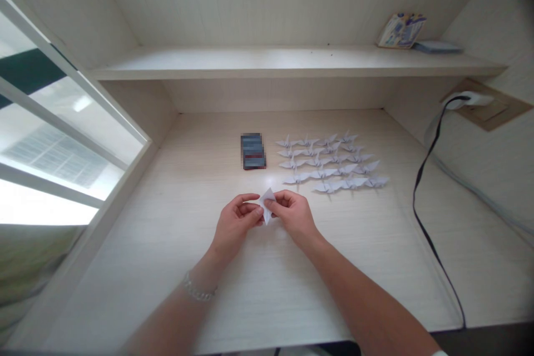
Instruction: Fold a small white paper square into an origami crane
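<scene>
"So, where is the white paper point(266, 214)?"

"It's between the left hand point(236, 219) and the right hand point(297, 214), over the desk point(250, 306). It looks like a thin kite, with one point at the top and one at the bottom. The right hand pinches it, thumb on the front. The left hand grips its left side with the thumb."

"Is it touching the desk?"

"I can't tell (the fingers hide too much)."

"How do you fold it well?"

"I think one hand should keep it still. Then the other can match the edges and rub a thumb along the fold to make it sharp. Go softly near the tips, because thin points could bend or rip."

"What's close by?"

"Rows of paper birds point(319, 161) sit past the right hand. A dark, blurry thing point(252, 151) lies left of them. I'd be careful not to bump the birds."
</scene>
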Tool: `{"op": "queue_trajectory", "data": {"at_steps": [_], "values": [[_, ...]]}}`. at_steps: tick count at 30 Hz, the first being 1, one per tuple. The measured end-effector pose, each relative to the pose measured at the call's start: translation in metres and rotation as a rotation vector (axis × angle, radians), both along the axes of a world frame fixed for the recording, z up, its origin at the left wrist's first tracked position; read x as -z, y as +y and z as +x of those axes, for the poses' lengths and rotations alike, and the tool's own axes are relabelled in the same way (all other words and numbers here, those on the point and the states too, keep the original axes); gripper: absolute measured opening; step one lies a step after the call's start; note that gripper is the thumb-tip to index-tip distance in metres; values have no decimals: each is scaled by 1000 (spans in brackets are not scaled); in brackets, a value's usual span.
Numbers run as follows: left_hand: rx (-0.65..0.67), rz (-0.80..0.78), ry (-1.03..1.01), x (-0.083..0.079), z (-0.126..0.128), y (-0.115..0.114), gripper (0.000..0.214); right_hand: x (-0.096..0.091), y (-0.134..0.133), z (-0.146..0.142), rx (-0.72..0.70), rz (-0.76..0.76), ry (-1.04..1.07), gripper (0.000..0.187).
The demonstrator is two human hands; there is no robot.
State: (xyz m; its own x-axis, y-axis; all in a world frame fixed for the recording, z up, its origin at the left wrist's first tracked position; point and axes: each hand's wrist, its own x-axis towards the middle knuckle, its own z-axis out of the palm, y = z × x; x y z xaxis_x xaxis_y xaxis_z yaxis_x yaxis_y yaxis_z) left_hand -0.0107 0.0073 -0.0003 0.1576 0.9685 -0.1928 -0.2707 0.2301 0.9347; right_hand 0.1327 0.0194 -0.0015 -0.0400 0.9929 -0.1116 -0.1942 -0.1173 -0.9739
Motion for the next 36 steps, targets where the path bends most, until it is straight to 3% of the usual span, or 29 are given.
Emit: {"op": "queue_trajectory", "data": {"at_steps": [17, 26, 36], "values": [[-36, 46, 251, -3, 1, 3, 27, 6, -1, -3, -87, -41, -51, 23], [16, 8, 209, 4, -7, 7, 23, 6, 0, 1, -162, -25, -58, 25], [-30, 10, 196, 4, -3, 6, 21, 5, -2, -2, -160, -7, -145, 22]]}}
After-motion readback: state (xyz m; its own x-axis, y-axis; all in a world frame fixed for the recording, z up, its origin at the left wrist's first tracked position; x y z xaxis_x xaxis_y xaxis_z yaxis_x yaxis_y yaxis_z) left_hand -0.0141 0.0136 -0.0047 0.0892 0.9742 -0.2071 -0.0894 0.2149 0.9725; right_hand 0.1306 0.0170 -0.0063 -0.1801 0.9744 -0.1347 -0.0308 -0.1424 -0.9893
